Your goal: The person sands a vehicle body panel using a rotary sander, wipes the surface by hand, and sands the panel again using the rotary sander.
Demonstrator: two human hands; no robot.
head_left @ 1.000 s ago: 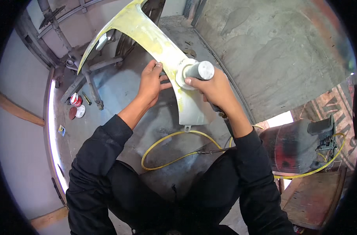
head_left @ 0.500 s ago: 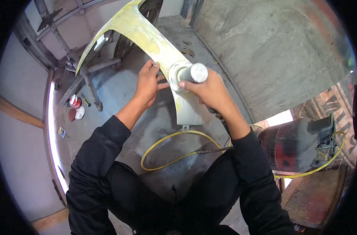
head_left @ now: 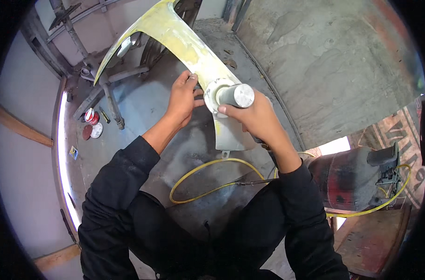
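Note:
A curved car fender (head_left: 192,55), patchy yellow, white and grey, stands slanted in front of me, its narrow end with a small tab low and near. My right hand (head_left: 259,116) is wrapped round a sander (head_left: 226,95) with a silver round cap. Its round pad lies against the fender's lower part. Beside it, my left hand (head_left: 182,95) grips the inner arch edge of the fender, one fingertip on the face and other fingers at the edge, partly hidden behind it.
A yellow hose (head_left: 179,182) loops on the floor below the fender. At right lies a dark red and black tank (head_left: 340,179). A metal stand (head_left: 112,102) is at the left, with a small red can (head_left: 92,116) and sanding discs (head_left: 96,130) nearby. A large grey panel (head_left: 324,70) leans at upper right.
The sander in my right hand has slid slightly down the fender toward its tabbed end. My left hand stays at the arch edge. The whole view has tilted a little.

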